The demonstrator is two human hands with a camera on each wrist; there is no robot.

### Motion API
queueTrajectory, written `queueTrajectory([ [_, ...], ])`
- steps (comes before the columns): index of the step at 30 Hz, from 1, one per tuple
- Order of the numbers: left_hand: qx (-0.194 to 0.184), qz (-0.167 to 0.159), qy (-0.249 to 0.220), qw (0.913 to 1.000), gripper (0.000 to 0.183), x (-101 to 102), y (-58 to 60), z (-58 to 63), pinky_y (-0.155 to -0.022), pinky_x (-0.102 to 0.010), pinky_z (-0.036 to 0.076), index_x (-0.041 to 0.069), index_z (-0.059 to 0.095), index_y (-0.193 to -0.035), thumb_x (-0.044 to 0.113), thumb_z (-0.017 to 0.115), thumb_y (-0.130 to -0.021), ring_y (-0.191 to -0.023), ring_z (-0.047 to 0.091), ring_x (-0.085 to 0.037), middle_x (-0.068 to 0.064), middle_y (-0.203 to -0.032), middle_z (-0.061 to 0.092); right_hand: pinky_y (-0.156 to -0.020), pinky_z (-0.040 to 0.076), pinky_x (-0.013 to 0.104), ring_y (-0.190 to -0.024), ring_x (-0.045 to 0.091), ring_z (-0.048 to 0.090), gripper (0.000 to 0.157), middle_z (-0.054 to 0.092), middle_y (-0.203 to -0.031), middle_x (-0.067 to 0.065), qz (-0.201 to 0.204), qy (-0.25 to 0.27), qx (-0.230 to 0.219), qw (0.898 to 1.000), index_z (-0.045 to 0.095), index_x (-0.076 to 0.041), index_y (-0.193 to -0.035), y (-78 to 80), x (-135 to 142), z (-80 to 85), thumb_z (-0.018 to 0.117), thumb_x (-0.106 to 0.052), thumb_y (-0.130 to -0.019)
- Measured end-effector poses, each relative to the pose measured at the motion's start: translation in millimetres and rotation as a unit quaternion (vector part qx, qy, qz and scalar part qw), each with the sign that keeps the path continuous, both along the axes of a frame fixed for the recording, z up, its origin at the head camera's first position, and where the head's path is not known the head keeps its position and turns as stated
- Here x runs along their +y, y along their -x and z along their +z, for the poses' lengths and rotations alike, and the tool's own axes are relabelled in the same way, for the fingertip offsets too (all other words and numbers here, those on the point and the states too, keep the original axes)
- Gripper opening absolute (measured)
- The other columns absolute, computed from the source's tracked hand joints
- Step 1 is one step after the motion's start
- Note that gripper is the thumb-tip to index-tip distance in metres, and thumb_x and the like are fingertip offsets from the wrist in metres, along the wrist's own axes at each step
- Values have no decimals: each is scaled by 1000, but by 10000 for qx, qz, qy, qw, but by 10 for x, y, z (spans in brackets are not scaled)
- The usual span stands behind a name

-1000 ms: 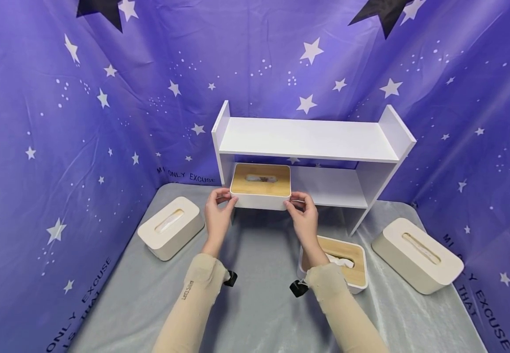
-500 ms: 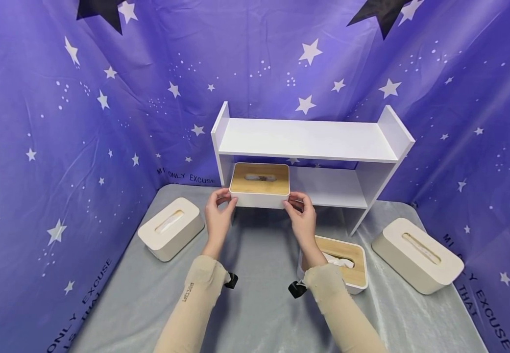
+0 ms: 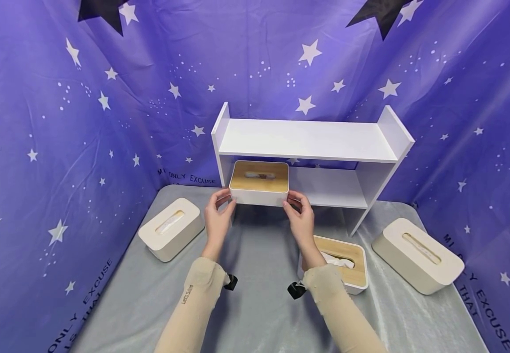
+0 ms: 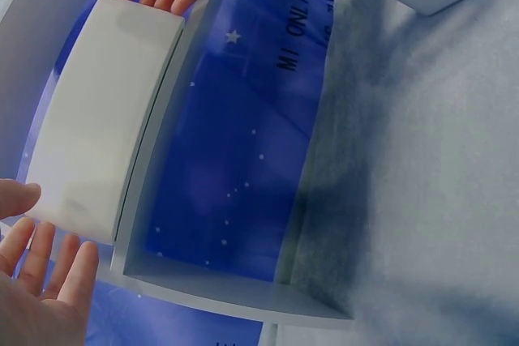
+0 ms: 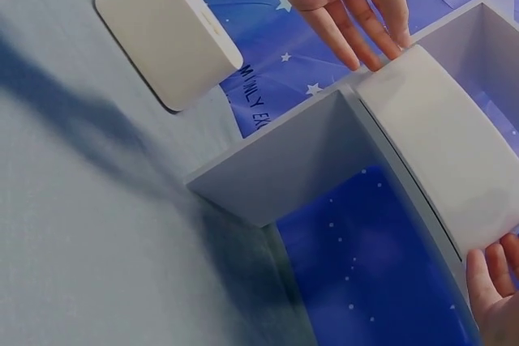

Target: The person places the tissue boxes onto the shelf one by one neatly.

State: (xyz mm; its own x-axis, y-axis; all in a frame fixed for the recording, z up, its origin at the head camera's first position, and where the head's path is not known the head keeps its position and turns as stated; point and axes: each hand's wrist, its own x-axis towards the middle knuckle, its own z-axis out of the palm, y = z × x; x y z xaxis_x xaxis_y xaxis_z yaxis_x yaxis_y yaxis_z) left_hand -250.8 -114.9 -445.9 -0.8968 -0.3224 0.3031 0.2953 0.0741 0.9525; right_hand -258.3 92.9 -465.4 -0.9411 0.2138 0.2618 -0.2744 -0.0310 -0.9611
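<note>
A white tissue box (image 3: 259, 198) with a wooden lid is at the left end of the lower board of a white two-tier shelf (image 3: 301, 138). Its long front face lies close along the board's front edge, with a thin dark line between them in the right wrist view. My left hand (image 3: 216, 220) holds the box's left end, thumb near the front corner and fingers along the side. At the opposite end, my right hand (image 3: 302, 219) holds it the same way. The box's back and underside are hidden.
A second wood-lidded tissue box (image 3: 356, 252) stands partly behind my right forearm. One cream tissue box (image 3: 171, 229) lies at left on the grey cloth (image 3: 259, 274), another cream tissue box (image 3: 418, 255) at right. A starry blue curtain (image 3: 259, 59) hangs behind the shelf.
The wood-lidded box has slid slightly back, deeper onto the lower board, with both hands following it. The other boxes and the shelf have stayed put.
</note>
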Motion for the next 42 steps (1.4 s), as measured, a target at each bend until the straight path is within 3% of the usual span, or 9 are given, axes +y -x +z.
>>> queueTrajectory([
  [4,11,-62,27,10000,36,15,-113,128,-100,-57,53,-15,58,-122,-11,66,-86,-117,60,-50,-32,-128,61,-85,52,6,-120,37,56,38,57,-130,32,163,70,61,9998,54,13,-129,-59,-22,101,63,5,-93],
  [7,44,-131,49,9999,38,13,-142,145,-100,-56,53,-15,58,-124,-11,65,-87,-118,60,-51,-31,-131,60,-86,51,6,-122,43,54,40,54,-132,35,291,133,164,9994,51,17,-130,-89,-38,149,62,8,-92],
  [10,73,-254,10,9997,40,4,-145,129,-101,-56,52,-15,57,-126,-11,65,-87,-120,59,-51,-30,-135,58,-89,50,6,-127,44,51,42,53,-136,33,373,134,196,9990,51,14,-133,-51,-45,94,62,7,-93],
  [14,74,-360,-18,9993,42,-5,-118,79,-101,-51,54,-14,56,-128,-11,65,-87,-121,58,-51,-28,-138,57,-91,49,6,-131,40,50,45,52,-140,28,413,15,220,9989,51,9,-136,8,-44,-9,63,3,-94],
  [21,60,-287,-3,9996,43,-22,49,-174,-101,-50,54,-9,58,-129,-11,66,-87,-123,59,-46,-22,-143,56,-93,49,6,-135,37,48,47,51,-143,27,509,15,191,9985,49,7,-139,21,-46,-37,63,1,-94],
  [27,24,-269,66,9996,43,-27,71,-219,-102,-45,55,-1,61,-129,-8,68,-87,-123,62,-39,-14,-144,57,-99,48,11,-139,36,47,48,49,-148,22,580,-106,45,9983,48,4,-141,2,-51,-12,62,-2,-96],
  [34,59,-472,80,9988,43,14,-115,72,-103,-53,52,-13,56,-129,-11,65,-87,-123,57,-49,-25,-145,52,-99,49,12,-138,38,48,48,49,-149,22,607,-193,7,9980,48,4,-142,-6,-52,-14,61,-2,-96],
  [39,68,-541,122,9984,45,6,-120,76,-105,-60,48,-15,55,-130,-12,65,-86,-124,56,-50,-27,-146,50,-97,47,8,-139,37,47,49,47,-150,21,726,-145,-24,9973,46,4,-143,-13,-43,-24,60,-2,-96],
  [42,49,-527,148,9985,46,-7,-45,-46,-105,-61,47,-13,55,-131,-12,66,-86,-125,56,-49,-26,-147,49,-96,46,6,-140,38,46,49,46,-152,21,790,-119,-59,9968,45,4,-144,-14,-32,-27,60,-2,-97],
])
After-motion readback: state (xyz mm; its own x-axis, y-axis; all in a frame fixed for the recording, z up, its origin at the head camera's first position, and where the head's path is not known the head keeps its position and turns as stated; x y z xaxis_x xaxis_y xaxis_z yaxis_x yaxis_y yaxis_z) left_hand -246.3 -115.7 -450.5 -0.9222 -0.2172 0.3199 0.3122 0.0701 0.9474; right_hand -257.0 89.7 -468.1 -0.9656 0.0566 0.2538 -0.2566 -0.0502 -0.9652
